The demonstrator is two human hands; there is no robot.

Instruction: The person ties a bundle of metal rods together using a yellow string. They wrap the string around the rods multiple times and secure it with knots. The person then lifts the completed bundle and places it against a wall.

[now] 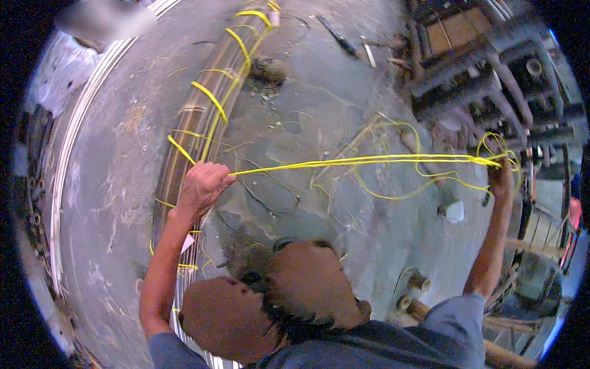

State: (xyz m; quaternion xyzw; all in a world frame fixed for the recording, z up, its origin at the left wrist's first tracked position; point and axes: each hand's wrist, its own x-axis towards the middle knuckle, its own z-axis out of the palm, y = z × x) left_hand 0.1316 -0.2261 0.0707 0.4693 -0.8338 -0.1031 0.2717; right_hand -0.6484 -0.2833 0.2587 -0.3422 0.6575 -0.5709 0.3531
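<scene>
A long bundle of thin strips (178, 147), bound at intervals with yellow cord, runs from the top of the head view down past my left side. My left hand (204, 187) is closed on the yellow cord (344, 162) where it meets the bundle. From there the cord stretches in doubled, taut lines across to the right. My right hand (501, 175), at the end of an outstretched arm, grips the gathered cord. Loose loops of cord hang around it and below the taut lines. Its fingers are partly hidden by the cord.
Long white bars (83, 117) lie along the left. A dark rack or machine frame (467, 80) stands at the upper right. A dark tool with a handle (337, 35) lies on the floor. Short round tubes (419, 281) stand near my right side. Cord scraps litter the concrete.
</scene>
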